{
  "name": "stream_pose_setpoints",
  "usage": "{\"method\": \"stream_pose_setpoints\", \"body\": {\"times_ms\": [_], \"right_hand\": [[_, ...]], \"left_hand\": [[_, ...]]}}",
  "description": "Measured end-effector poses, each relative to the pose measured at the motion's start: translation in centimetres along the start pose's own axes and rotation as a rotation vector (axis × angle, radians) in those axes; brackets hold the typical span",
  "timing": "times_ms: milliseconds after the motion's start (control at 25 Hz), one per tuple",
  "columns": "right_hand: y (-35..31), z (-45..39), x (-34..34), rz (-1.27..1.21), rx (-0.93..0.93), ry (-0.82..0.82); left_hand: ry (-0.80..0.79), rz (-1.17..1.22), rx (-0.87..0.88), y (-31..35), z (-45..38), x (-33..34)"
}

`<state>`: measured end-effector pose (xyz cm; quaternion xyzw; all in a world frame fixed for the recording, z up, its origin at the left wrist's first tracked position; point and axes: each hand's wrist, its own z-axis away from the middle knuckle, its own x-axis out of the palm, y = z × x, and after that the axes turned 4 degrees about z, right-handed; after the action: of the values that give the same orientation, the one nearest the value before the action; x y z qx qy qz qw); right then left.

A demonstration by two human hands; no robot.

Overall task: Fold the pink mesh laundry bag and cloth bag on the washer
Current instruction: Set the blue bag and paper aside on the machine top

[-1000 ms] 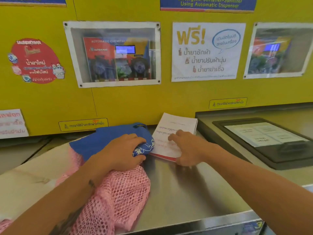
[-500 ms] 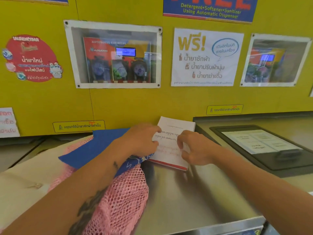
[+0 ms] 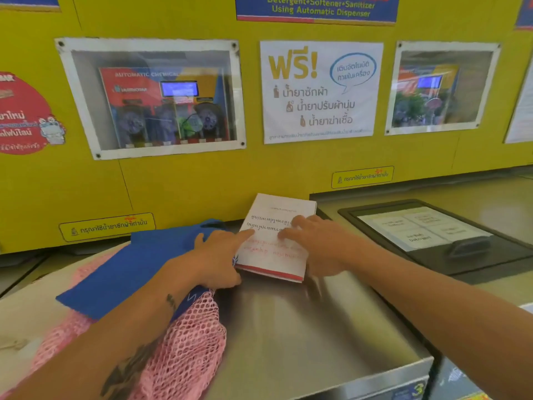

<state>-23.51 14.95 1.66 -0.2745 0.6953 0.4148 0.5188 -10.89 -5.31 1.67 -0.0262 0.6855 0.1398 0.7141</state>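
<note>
A pink mesh laundry bag [image 3: 184, 350] lies bunched on the steel washer top [image 3: 302, 336] at the left. A blue cloth bag [image 3: 129, 269] lies on top of it. A white book [image 3: 274, 241] with a red edge rests beside them against the yellow wall. My left hand [image 3: 219, 261] sits at the book's left edge, index finger stretched onto its cover, heel over the blue cloth bag. My right hand [image 3: 320, 243] lies flat on the book's right side, fingers spread across the cover. Neither hand is closed around anything.
A yellow wall [image 3: 202, 183] with posters and dispenser windows runs straight behind the washer. To the right sits a second machine with a black lid panel [image 3: 432, 235]. The washer's front edge [image 3: 331, 385] is close below my forearms.
My left hand left the blue cloth bag and moved right onto the book's left edge. My right hand shifted further up the book's cover. The book has barely moved.
</note>
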Motion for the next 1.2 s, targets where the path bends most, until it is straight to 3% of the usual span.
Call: {"method": "stream_pose_setpoints", "body": {"times_ms": [160,320,480,600,720,800,1040,1120,1200], "right_hand": [[3.3,0.4,-1.6,-0.416,0.052,0.034],[6.1,0.7,-2.3,-0.858,0.172,0.223],[5.5,-0.3,-2.1,-1.038,0.245,0.251],[4.7,-1.5,-1.8,-1.018,0.259,0.299],[4.5,-2.7,-2.3,-0.995,0.385,0.447],[4.6,-3.3,-2.3,-0.978,0.448,0.454],[4.3,-3.9,-1.4,-0.978,0.494,0.444],[3.5,-3.4,-2.0,-0.778,0.49,0.658],[1.8,-2.4,-3.8,-0.61,0.33,0.914]], "left_hand": [[0.236,0.144,0.081,-0.4,0.2,-2.2],[0.422,0.376,0.102,0.0,-0.3,-5.4],[0.531,0.399,0.035,1.5,-1.4,-6.4],[0.631,0.58,0.007,2.4,-2.2,-6.6],[0.601,0.792,0.052,3.2,-2.4,-6.4],[0.521,0.82,0.075,3.2,-2.2,-5.8],[0.299,0.471,0.033,0.3,-0.5,-4.1],[0.215,0.345,-0.006,-1.6,0.9,-4.2],[0.139,0.19,-0.101,-3.3,2.4,-4.4]]}}
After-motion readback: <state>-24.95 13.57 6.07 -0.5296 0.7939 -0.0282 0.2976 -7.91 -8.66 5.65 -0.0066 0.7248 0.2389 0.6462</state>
